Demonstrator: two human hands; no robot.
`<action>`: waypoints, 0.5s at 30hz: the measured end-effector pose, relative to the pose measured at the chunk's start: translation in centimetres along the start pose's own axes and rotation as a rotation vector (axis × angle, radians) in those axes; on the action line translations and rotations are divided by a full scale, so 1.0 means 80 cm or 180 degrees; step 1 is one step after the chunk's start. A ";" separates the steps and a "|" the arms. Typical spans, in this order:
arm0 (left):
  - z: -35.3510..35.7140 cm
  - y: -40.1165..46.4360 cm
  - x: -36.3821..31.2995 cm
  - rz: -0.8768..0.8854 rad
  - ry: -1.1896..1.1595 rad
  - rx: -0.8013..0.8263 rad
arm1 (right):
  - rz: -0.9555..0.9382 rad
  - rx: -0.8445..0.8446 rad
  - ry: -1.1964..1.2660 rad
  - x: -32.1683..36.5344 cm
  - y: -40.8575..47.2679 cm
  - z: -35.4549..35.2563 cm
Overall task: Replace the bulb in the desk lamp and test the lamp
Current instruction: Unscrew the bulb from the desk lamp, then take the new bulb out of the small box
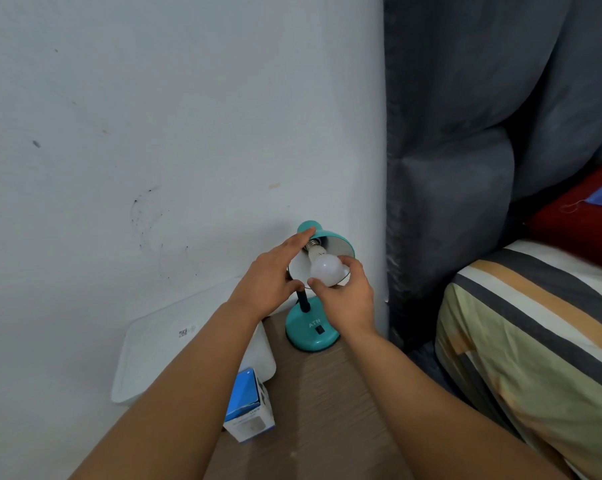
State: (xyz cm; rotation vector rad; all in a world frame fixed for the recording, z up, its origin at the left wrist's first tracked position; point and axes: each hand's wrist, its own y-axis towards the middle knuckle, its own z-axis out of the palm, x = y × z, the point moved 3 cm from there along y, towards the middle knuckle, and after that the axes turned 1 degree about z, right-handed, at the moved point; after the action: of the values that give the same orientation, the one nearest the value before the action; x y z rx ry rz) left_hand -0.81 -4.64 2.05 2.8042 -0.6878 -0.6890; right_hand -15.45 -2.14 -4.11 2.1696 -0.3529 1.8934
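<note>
White bulb (324, 270) at the mouth of the teal lamp shade (339, 241), screw base pointing into the socket, whether seated cannot be told. Right hand (344, 296) pinching the bulb between thumb and fingers. Left hand (271, 278) spread flat against the shade's left rim. Lamp base (311, 332) standing on the wooden surface (313, 403). Blue-and-white box (249, 407) near the surface's left edge, white tray (157, 355) beside it.
</note>
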 end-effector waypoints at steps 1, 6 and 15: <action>0.000 0.000 0.000 -0.0007 -0.0004 -0.0011 | -0.0048 -0.0018 -0.0005 -0.001 0.000 -0.001; 0.001 -0.002 -0.005 -0.0099 -0.0170 -0.0072 | -0.0185 0.0105 -0.0014 -0.013 -0.004 -0.010; -0.002 -0.045 -0.023 -0.0390 -0.0536 -0.0324 | -0.0628 0.0206 -0.0054 -0.030 -0.047 -0.065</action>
State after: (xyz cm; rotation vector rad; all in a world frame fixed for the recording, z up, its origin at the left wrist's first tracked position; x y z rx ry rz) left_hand -0.77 -0.63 1.94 2.7345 -0.4946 -0.9629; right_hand -19.39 3.17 -5.86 2.1727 -0.0775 1.8025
